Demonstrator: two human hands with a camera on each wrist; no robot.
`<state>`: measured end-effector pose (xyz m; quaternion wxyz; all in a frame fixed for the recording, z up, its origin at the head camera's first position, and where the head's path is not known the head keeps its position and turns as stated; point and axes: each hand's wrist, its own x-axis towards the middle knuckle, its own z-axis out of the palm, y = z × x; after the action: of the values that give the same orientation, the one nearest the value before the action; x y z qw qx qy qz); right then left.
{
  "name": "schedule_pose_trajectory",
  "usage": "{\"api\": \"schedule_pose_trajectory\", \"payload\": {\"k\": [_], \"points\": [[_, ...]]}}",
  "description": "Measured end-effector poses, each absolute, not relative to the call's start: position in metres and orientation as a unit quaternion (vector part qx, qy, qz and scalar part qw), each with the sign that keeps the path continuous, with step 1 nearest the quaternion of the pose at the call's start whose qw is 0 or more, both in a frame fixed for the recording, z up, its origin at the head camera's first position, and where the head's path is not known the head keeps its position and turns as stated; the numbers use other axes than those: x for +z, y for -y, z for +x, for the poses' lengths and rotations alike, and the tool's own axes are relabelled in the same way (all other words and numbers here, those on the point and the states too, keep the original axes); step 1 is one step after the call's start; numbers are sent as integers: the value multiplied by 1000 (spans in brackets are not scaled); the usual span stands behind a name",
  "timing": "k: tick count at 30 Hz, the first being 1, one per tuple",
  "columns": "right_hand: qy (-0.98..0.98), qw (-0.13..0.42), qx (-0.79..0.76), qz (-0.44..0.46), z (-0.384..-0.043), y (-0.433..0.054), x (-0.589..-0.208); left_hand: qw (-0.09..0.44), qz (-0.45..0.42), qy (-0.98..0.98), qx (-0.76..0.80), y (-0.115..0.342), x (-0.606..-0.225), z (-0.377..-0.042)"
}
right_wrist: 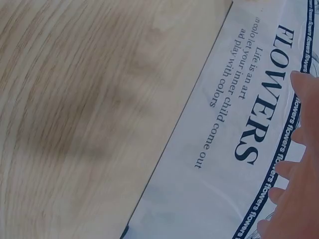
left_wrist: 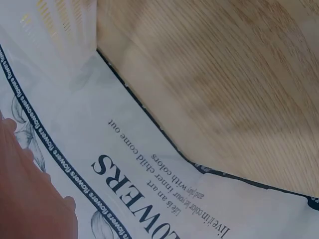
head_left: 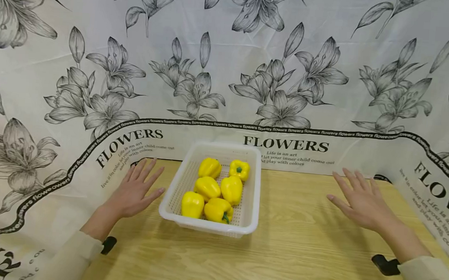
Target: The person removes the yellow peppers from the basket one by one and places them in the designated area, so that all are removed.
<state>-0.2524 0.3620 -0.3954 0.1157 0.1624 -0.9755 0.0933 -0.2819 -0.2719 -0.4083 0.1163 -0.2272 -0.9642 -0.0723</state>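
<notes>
A white perforated plastic basket (head_left: 171,197) stands on the wooden table, left of the middle in the head view. Several yellow bell peppers (head_left: 231,190) lie inside it, some showing green stems. My left hand (head_left: 135,194) is just left of the basket, palm down with fingers spread, holding nothing. Well to the right of the basket is my right hand (head_left: 363,203), its fingers also spread and holding nothing. In the left wrist view part of the left hand (left_wrist: 35,194) shows at the lower left edge, and the right wrist view has the right hand (right_wrist: 299,184) along its right edge.
The wooden table (head_left: 299,251) has light grain. A white cloth (head_left: 218,21) printed with black flowers and lettering hangs behind and along both sides. Black straps or mounts (head_left: 385,265) show at both wrists.
</notes>
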Motion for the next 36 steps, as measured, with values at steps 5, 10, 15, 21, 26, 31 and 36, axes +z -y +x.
{"api": "schedule_pose_trajectory", "payload": {"k": [5, 10, 15, 21, 26, 31, 36], "points": [[974, 120, 90, 172, -251, -353, -394, 113, -228, 964, -70, 270, -407, -279], [970, 128, 93, 182, -249, -346, -393, 114, -235, 962, -73, 267, -407, -276], [969, 127, 94, 190, -249, -340, -391, 114, -237, 963, -60, 265, -409, -275], [964, 129, 98, 210, -249, -328, -387, 119, -243, 961, -57, 263, -408, -274], [959, 131, 98, 230, -251, -317, -386, 115, -244, 961, -61, 261, -406, -272], [957, 132, 88, 245, -254, -309, -388, 113, -250, 959, -69, 257, -405, -268], [955, 129, 84, 254, -255, -299, -391, 115, -258, 956, -76, 253, -404, -265]]}}
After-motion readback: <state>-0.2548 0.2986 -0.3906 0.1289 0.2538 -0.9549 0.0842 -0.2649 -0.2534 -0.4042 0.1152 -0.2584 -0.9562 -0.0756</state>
